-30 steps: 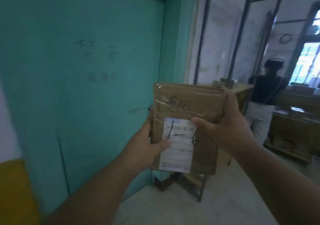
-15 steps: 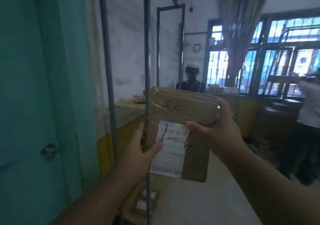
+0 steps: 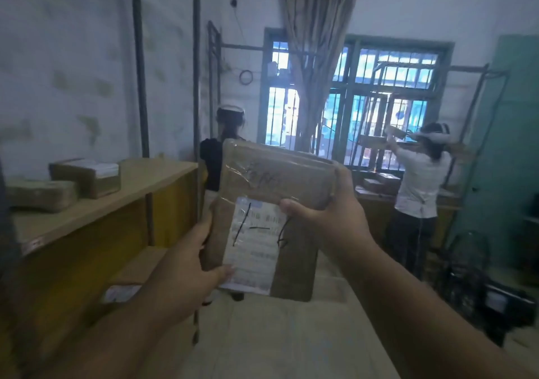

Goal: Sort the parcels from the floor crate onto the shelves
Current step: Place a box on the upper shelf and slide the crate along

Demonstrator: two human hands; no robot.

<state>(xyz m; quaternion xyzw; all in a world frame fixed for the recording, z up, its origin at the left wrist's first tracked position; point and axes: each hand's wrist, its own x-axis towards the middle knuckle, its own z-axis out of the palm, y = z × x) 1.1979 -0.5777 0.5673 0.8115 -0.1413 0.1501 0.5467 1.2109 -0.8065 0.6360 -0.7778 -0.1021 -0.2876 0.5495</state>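
A brown parcel [image 3: 271, 218] is held upright at chest height, gripped at its lower left edge by the left hand [image 3: 186, 268] and pinched at its right side by the right hand [image 3: 329, 215]; left of the parcel, a wooden shelf [image 3: 122, 201] is seen bearing two boxes [image 3: 84, 177]; beyond the parcel, two people are seen by the barred window [image 3: 379, 101]

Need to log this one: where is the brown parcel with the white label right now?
In the head view's centre, the brown parcel is held upright between the left hand and right hand, right of the wooden shelf.
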